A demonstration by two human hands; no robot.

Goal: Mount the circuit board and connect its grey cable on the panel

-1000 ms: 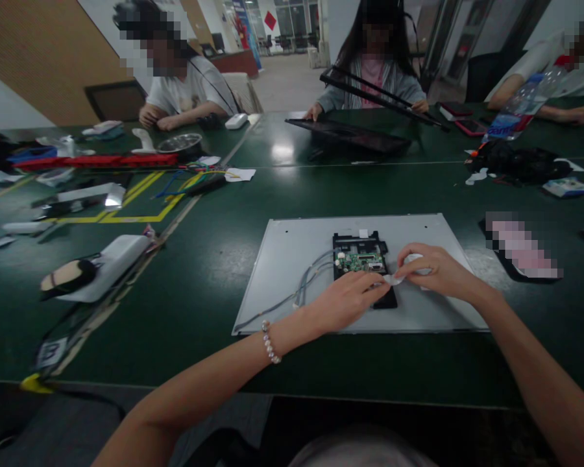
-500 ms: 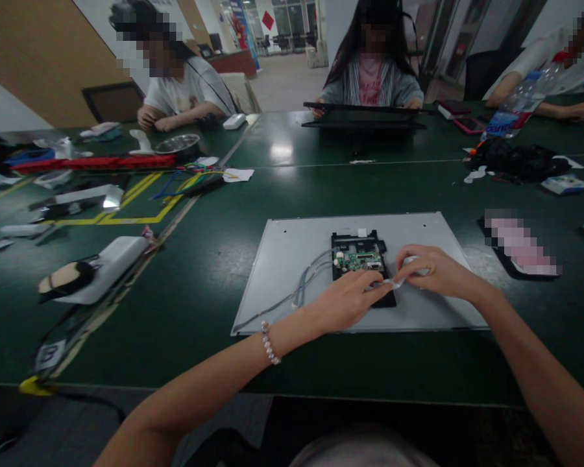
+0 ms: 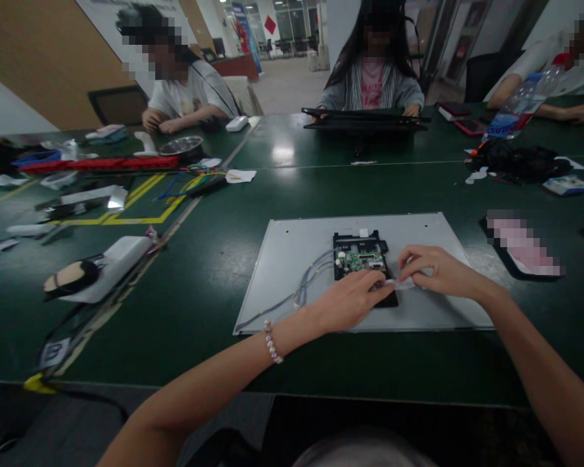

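Right in front of me in the head view, a pale flat panel (image 3: pixel 282 266) lies on the green desk (image 3: pixel 209 272), and on it sits the black bracket (image 3: pixel 392 298) carrying a green circuit board (image 3: pixel 360 261). And it's close work: my left hand (image 3: pixel 348 299) comes over the bracket's near part, fingertips pinched narrow on the left end of a clear strip (image 3: pixel 406 283). My right hand (image 3: pixel 435 269), just beyond the bracket's right edge, has thumb and finger closed on that same strip, over the panel. Grey cables (image 3: pixel 305 285) run from the board's left side towards the panel's near left corner. Out to the right, a phone (image 3: pixel 523 246) lies on the desk. Across from me, a person (image 3: pixel 370 84) has both hands at a dark flat frame (image 3: pixel 365 121), and a plastic bottle (image 3: pixel 513 110) is at the far right.
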